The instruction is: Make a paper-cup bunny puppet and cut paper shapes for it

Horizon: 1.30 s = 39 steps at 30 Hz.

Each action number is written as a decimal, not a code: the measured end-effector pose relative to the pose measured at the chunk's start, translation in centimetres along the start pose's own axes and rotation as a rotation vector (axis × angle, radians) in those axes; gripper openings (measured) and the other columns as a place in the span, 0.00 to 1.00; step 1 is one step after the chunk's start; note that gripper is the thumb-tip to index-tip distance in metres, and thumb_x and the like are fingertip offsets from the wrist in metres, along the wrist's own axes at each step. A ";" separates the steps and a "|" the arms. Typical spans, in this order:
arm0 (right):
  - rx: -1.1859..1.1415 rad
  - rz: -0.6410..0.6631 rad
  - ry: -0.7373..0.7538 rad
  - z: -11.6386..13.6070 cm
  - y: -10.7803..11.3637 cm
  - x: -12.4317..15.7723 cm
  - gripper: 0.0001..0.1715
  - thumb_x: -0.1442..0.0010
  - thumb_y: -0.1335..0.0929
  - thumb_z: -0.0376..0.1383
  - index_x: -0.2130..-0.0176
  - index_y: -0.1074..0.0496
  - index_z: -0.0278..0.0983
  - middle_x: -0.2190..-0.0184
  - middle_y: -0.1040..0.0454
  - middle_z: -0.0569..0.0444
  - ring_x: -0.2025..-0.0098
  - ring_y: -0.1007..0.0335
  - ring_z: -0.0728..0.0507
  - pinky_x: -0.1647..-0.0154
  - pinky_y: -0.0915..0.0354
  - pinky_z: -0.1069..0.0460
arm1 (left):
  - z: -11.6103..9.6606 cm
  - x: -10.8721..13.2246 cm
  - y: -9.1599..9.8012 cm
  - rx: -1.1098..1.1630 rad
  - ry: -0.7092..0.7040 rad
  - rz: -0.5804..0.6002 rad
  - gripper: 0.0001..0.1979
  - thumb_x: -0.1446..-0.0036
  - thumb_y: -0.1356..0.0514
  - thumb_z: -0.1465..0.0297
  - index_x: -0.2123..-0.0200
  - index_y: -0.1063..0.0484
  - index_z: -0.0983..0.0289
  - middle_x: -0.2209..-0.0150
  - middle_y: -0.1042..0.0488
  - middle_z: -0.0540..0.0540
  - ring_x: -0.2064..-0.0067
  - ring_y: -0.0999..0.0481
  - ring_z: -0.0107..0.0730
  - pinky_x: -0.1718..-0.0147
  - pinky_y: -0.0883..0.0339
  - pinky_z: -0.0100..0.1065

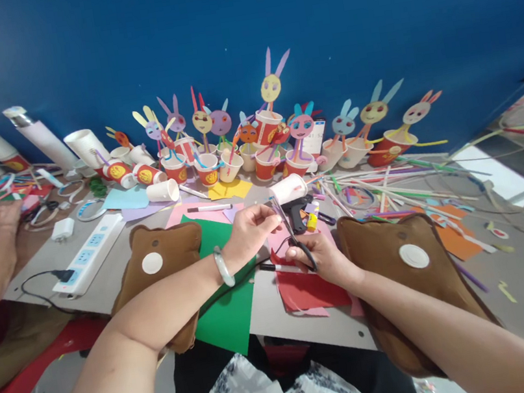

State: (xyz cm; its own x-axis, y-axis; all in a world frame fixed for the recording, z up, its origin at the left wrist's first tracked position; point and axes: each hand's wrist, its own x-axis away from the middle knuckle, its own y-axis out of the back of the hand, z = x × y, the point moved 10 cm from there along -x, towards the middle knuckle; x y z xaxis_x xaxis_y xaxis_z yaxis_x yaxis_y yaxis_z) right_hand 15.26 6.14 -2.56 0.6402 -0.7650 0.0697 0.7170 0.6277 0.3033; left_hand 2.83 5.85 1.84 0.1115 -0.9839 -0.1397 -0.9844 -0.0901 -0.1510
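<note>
My right hand (pixel 319 257) is closed on the black handles of a pair of scissors (pixel 305 250), whose blades point up and to the left. Close beside the blades, my left hand (pixel 253 229) has its thumb and fingers pinched together; what they hold is too small to make out. Behind the blades lie a white paper cup (pixel 287 189) and a black glue gun (pixel 297 215), with a yellow glue stick (pixel 313 216) to their right. Red paper (pixel 311 289) lies below my right hand, and a green sheet (pixel 222 294) extends below my left wrist.
Paper cups with rabbit figures (pixel 301 126) line the blue wall. Brown cushions (pixel 414 272) lie on both sides. A power strip (pixel 89 255) is at left, near another person's hand (pixel 3 214). Straws and paper scraps (pixel 454 230) cover the right.
</note>
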 end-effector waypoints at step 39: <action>-0.043 -0.012 0.044 0.8 0.4 0.1 0.31 0.51 0.27 0.59 0.73 0.28 0.33 0.79 0.30 0.54 0.75 0.36 0.48 0.73 0.41 0.53 | 0.3 0.4 -0.6 -0.005 0.039 0.026 0.08 0.49 0.36 0.68 0.73 0.29 0.66 0.76 0.25 0.51 0.71 0.26 0.27 0.68 0.32 0.30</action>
State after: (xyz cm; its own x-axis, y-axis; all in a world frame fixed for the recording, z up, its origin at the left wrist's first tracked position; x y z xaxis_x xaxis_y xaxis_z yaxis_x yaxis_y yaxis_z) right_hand 15.40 6.16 -1.63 0.6425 -0.7659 0.0240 0.7352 0.6250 0.2626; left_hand 3.51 5.59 1.54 0.0806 -0.9912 -0.1050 -0.9876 -0.0652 -0.1428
